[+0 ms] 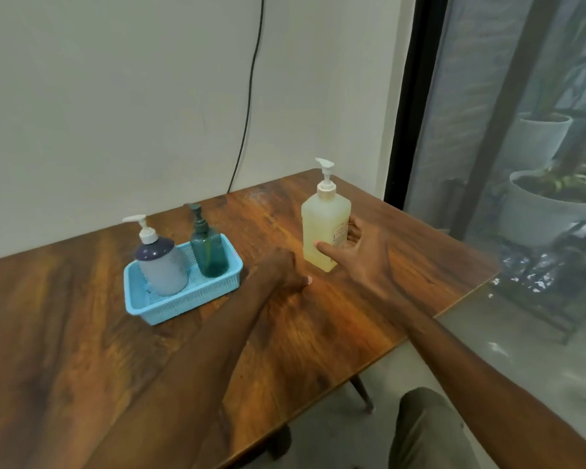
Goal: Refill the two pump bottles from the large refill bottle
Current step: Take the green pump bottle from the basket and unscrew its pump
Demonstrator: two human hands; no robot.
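Your right hand (362,252) is wrapped around the lower half of the large bottle (322,225). The thumb lies across its near face and the fingers curl round its right side, a low hold that suits lifting something tall and full. The bottle stands upright on the surface (82,333), toward the far right, with its pump top on. You will likely have to unscrew that top before anything pours.

Your left hand (281,269) rests on the surface just left of the large bottle, fingers loosely curled and holding nothing. It looks well placed to steady a bottle or take off a cap.

The two bottles to be filled stand upright in the blue basket (156,309) further left. The frosted bottle (163,265) is at its near left and the green bottle (210,252) at its far right. Both have their pumps on, so neither is ready to receive liquid. The basket keeps them together and should catch any drips.
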